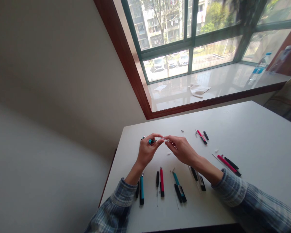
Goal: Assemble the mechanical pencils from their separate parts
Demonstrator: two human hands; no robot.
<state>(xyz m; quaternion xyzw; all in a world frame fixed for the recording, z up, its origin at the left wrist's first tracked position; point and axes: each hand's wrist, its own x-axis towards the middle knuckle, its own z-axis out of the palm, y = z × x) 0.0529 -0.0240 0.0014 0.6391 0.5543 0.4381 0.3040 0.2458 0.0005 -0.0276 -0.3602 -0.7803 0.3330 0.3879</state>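
Note:
My left hand and my right hand meet above the white table. Between their fingertips is a thin, pale pen refill, pinched from both sides. A teal and black pen part also sits in the curl of my left hand. Below my hands lie a red pen barrel with a black piece beside it, and a teal pen barrel with black parts. Another teal pen barrel rests near my left wrist. Dark pen parts lie partly hidden under my right forearm.
The white table stands against the window sill. On its right are two more sets of red pen parts. A small white piece lies near my hands. A cloth and a water bottle are on the sill.

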